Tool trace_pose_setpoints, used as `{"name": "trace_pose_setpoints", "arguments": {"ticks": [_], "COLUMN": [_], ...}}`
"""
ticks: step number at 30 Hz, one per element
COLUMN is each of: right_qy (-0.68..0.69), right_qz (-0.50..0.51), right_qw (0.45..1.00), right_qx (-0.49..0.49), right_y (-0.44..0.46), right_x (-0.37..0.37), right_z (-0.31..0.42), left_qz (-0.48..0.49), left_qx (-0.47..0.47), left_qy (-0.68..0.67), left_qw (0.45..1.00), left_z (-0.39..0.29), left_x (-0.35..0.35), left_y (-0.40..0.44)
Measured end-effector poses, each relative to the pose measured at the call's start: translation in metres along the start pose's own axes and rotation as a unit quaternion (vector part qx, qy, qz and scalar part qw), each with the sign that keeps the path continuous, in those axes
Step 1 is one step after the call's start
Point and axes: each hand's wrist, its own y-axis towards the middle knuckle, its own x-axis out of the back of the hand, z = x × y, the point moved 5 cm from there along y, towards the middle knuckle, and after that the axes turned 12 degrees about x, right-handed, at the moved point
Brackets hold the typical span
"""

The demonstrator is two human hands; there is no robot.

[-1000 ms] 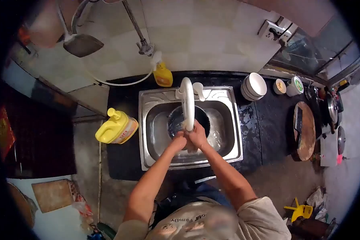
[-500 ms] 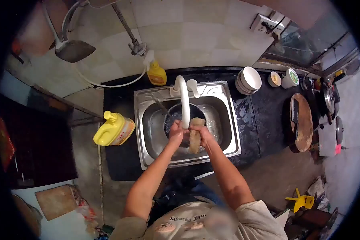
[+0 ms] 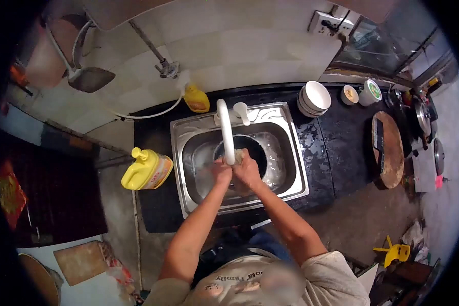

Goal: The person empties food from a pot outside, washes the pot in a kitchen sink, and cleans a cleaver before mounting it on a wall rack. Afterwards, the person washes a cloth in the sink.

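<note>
Both hands are close together under the white faucet (image 3: 225, 127), over the steel sink (image 3: 297, 168). My right hand (image 3: 247, 169) is closed around a tan loofah scrubber (image 3: 238, 155), of which only a small part shows between the fingers. My left hand (image 3: 221, 172) presses in from the other side and is smeared by motion; its fingers look closed on the same loofah. Beneath the hands a dark round pot (image 3: 257, 148) sits in the basin, partly covered by them and the faucet. Water and suds wet the basin floor.
A yellow detergent jug (image 3: 145, 171) stands left of the sink, a yellow spray bottle (image 3: 196, 99) behind it. Stacked white bowls (image 3: 316, 98), a small bowl (image 3: 349, 95) and a white tub (image 3: 371, 92) line the back right. A knife (image 3: 378, 140) lies on a round chopping board (image 3: 391, 153).
My hands have come together, and the loofah, earlier hanging long and visible from my right hand, is now mostly hidden between them. The pot's handle no longer shows.
</note>
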Motion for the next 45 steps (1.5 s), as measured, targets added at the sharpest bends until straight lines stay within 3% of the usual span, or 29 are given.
{"name": "trace_pose_setpoints", "arguments": {"ticks": [1, 2, 3, 4, 5, 7, 9, 12, 15, 17, 20, 23, 24, 27, 31, 32, 35, 36, 38, 40, 43, 44, 45], "right_qy": [0.03, 0.059, 0.088, 0.082, 0.22, 0.146, 0.184, 0.164, 0.192, 0.158, -0.019, -0.096, -0.109, -0.062, -0.266, -0.304, -0.36, -0.314, -0.172, -0.039, -0.013, -0.104, -0.192], "right_qz": [-0.016, -0.032, -0.048, -0.027, -0.052, -0.077, -0.091, -0.11, -0.108, -0.102, -0.106, -0.004, -0.017, 0.041, 0.171, 0.159, 0.095, 0.095, 0.089, 0.107, 0.167, 0.231, 0.228], "right_qw": [0.999, 0.997, 0.994, 0.993, 0.971, 0.982, 0.975, 0.978, 0.97, 0.981, 0.987, 0.988, 0.98, 0.973, 0.862, 0.849, 0.88, 0.918, 0.968, 0.986, 0.949, 0.924, 0.898], "right_qx": [0.014, 0.028, 0.044, -0.076, -0.078, -0.096, -0.087, -0.066, -0.101, -0.054, 0.122, 0.125, 0.164, 0.218, 0.397, 0.402, 0.295, 0.221, 0.16, 0.119, 0.267, 0.286, 0.323], "right_y": [-0.004, -0.008, -0.009, -0.008, -0.003, -0.007, -0.009, -0.007, 0.0, -0.001, -0.004, 0.0, 0.0, -0.004, -0.009, -0.007, 0.007, 0.012, 0.013, 0.008, 0.0, -0.002, -0.004], "right_x": [0.006, 0.013, 0.02, 0.02, -0.007, 0.025, 0.024, 0.041, 0.045, 0.044, 0.047, 0.033, 0.024, 0.014, 0.016, 0.016, 0.014, 0.011, -0.007, -0.009, -0.005, 0.006, 0.013], "right_z": [0.002, 0.004, 0.005, -0.017, -0.078, -0.067, -0.077, -0.057, -0.046, -0.036, 0.011, 0.022, 0.021, 0.019, 0.019, 0.021, 0.02, 0.018, 0.013, 0.016, 0.01, 0.018, 0.021], "left_qz": [0.013, -0.012, 0.09, 0.188, 0.306, 0.353, 0.367, 0.265, 0.265, 0.306, 0.35, 0.262, 0.256, 0.238, 0.273, 0.237, 0.227, 0.218, 0.222, 0.176, 0.249, 0.284, 0.26], "left_qx": [0.013, 0.167, 0.194, 0.223, 0.257, 0.306, 0.279, 0.304, 0.314, 0.288, 0.278, 0.314, 0.323, 0.298, 0.295, 0.321, 0.372, 0.372, 0.331, 0.286, 0.267, 0.283, 0.306], "left_qy": [-0.078, -0.041, -0.064, -0.079, -0.136, -0.15, -0.208, -0.294, -0.348, -0.347, -0.383, -0.355, -0.341, -0.337, -0.258, -0.2, -0.231, -0.23, -0.236, -0.262, -0.321, -0.309, -0.277], "left_qw": [0.997, 0.985, 0.975, 0.953, 0.907, 0.871, 0.862, 0.867, 0.843, 0.838, 0.808, 0.841, 0.845, 0.861, 0.878, 0.895, 0.87, 0.872, 0.886, 0.905, 0.874, 0.863, 0.873], "left_z": [0.0, 0.002, 0.015, 0.028, 0.021, -0.021, -0.032, -0.012, 0.002, -0.005, -0.022, -0.033, -0.041, 0.0, -0.007, -0.022, -0.019, -0.014, 0.009, 0.018, 0.006, 0.005, 0.008], "left_x": [-0.005, -0.007, -0.017, -0.028, -0.037, -0.037, -0.035, -0.035, -0.027, -0.025, -0.033, -0.037, -0.033, -0.035, -0.026, -0.022, -0.028, -0.029, -0.034, -0.028, -0.01, -0.01, -0.014], "left_y": [0.003, 0.001, 0.009, 0.016, 0.007, -0.026, -0.032, -0.019, -0.015, -0.02, -0.028, -0.033, -0.039, -0.016, -0.03, -0.042, -0.043, -0.039, -0.021, -0.005, -0.005, -0.005, -0.008]}}
